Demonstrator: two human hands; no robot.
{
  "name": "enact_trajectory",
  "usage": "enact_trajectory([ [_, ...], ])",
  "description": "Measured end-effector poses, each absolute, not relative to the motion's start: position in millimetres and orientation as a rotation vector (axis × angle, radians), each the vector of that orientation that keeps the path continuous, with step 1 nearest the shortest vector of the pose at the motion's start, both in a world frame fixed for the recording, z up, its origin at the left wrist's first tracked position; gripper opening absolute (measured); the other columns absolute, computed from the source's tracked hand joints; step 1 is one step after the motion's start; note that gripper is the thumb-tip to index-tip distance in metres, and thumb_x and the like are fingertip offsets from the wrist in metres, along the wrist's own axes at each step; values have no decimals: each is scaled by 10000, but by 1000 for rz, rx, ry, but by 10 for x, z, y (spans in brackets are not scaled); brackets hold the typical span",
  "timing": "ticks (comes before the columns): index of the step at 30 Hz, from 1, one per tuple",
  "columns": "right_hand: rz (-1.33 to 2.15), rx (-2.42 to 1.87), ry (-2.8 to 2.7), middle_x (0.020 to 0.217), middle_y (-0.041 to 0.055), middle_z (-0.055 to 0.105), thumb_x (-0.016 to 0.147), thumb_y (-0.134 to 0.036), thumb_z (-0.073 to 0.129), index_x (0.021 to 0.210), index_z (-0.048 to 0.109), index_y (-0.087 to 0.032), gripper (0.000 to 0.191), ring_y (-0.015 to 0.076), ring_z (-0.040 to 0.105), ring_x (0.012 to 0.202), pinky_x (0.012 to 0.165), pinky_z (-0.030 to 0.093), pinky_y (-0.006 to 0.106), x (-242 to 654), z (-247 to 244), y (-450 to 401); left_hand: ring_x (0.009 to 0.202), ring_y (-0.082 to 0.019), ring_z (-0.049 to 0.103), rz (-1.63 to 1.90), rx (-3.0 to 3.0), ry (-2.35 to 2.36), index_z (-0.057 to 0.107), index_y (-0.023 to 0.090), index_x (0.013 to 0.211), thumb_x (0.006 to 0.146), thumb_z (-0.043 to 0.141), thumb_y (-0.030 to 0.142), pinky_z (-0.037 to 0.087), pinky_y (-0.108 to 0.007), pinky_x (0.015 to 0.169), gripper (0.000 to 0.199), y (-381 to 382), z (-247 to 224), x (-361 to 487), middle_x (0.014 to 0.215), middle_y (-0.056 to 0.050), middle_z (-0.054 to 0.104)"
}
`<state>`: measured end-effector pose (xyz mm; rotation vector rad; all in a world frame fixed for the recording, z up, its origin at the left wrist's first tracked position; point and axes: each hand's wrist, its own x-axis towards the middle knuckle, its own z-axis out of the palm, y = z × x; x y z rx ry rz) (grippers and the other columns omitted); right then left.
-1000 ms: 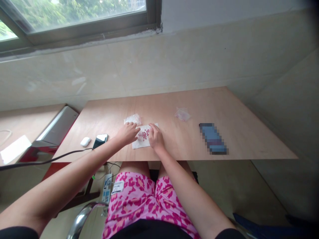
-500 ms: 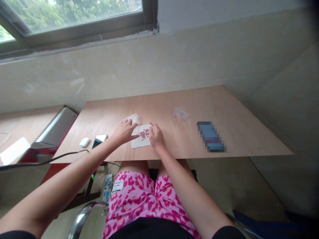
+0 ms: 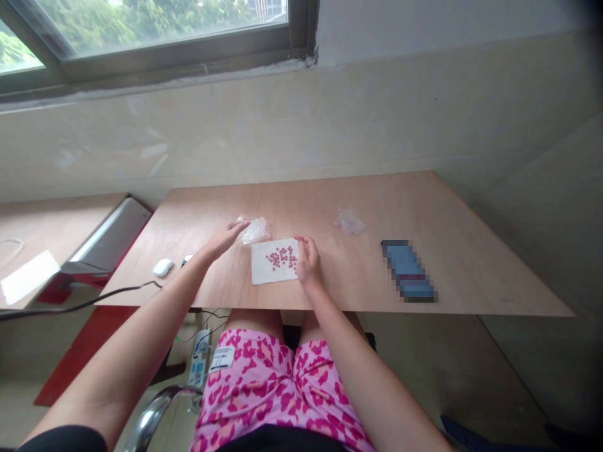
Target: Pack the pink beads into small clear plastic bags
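Left hand (image 3: 221,241): open, fingers extended and slightly spread, tips at the corner of a crumpled clear plastic bag (image 3: 255,230); contact could not be told. Right hand (image 3: 308,262): fingers loosely curled, pinching nothing, resting at the right edge of a white paper sheet (image 3: 264,270). Pink tablets (image 3: 281,257): small scattered cluster on that sheet, between the hands. Further out on the plywood table (image 3: 452,263): a second clear bag (image 3: 348,221) to the right, a pixelated blue flat object (image 3: 409,270) beyond it, and a white computer mouse (image 3: 162,268) to the left. Below the table edge: a power strip (image 3: 200,358).
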<state>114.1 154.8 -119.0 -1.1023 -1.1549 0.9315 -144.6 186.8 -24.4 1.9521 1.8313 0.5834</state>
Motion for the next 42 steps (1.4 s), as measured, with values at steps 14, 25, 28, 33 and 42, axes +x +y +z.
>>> enact_trajectory([
  [14,916,-1070,-1195,1202,155,715,991,-325,526,1184,580,-185,244,250,688,1152,1048,543,446,1081,-1285,1569,1245,-284,638,595,2280,1910,576,147,1411,997,461,240,494,-404,1063,439,2067,-806,-1151,1375,-169,653],
  [25,914,-1069,-1234,1176,151,723,987,-330,529,1158,586,-186,231,251,699,1126,1033,564,448,1062,-1271,1553,1474,-322,422,462,2305,1972,474,180,1516,1104,233,285,275,-664,1184,488,1960,-966,-957,1548,-189,507],
  [28,922,-1062,-1234,1154,141,729,986,-324,534,1149,595,-189,220,247,706,1104,1015,571,443,1059,-1276,1551,1503,-355,371,387,2343,1965,416,201,1561,1108,217,354,238,-716,1172,518,1923,-958,-930,1595,-198,442],
  [33,938,-1065,-1230,1128,135,736,980,-317,537,1142,605,-190,217,246,713,1078,994,573,438,1064,-1282,1559,1551,-420,254,323,2388,1959,323,126,1609,1052,372,562,200,-649,1221,709,1888,-983,-902,1648,-246,333],
  [42,960,-1073,-1191,1088,119,752,972,-330,530,1123,608,-191,220,242,727,1026,939,588,406,1061,-1317,1584,1571,-380,231,358,2367,1988,277,60,1611,1021,361,627,175,-546,1263,823,1906,-1110,-902,1656,-264,302],
])
